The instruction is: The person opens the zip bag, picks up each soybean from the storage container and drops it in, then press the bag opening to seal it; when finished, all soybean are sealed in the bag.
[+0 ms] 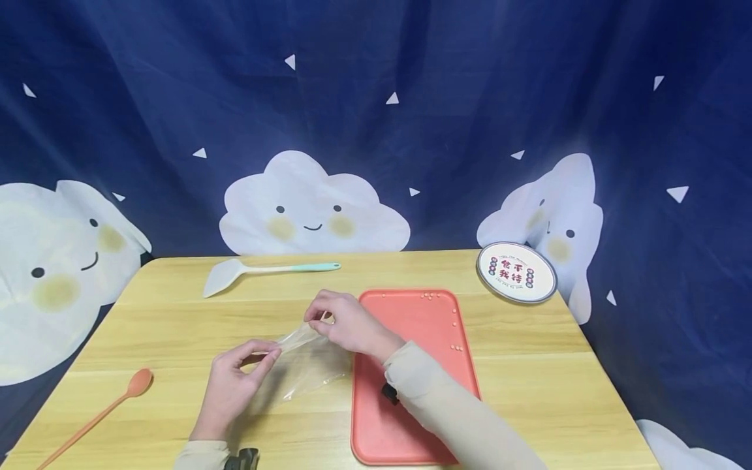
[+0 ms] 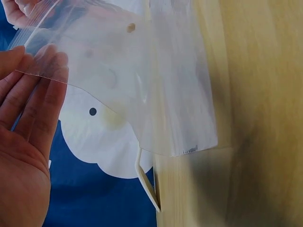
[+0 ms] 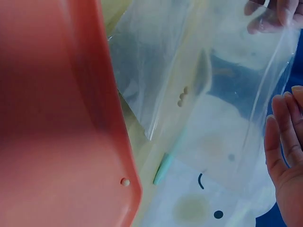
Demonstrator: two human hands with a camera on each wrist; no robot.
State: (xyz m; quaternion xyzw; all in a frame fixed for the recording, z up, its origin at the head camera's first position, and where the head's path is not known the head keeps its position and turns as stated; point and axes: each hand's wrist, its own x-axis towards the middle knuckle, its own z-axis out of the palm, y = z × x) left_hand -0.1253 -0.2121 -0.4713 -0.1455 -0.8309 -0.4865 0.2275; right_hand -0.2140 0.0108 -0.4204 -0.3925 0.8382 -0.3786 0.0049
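Observation:
A clear zip-top plastic bag (image 1: 317, 367) hangs between my two hands above the wooden table, left of the red tray. My left hand (image 1: 235, 385) pinches the left end of its top edge between thumb and fingers. At the other end of that edge, my right hand (image 1: 355, 326) pinches the plastic. Several small pale balls (image 3: 182, 97) show through the bag in the right wrist view. The red tray (image 1: 376, 424) lies under my right forearm, with several small beads (image 1: 455, 348) along its far and right sides.
A white spatula (image 1: 226, 275) with a mint handle end lies near the table's back edge. An orange spoon (image 1: 138, 384) is at the left. An oval plate with printed characters (image 1: 517, 272) rests at the back right corner. A blue cloud-patterned curtain (image 1: 352, 117) hangs behind.

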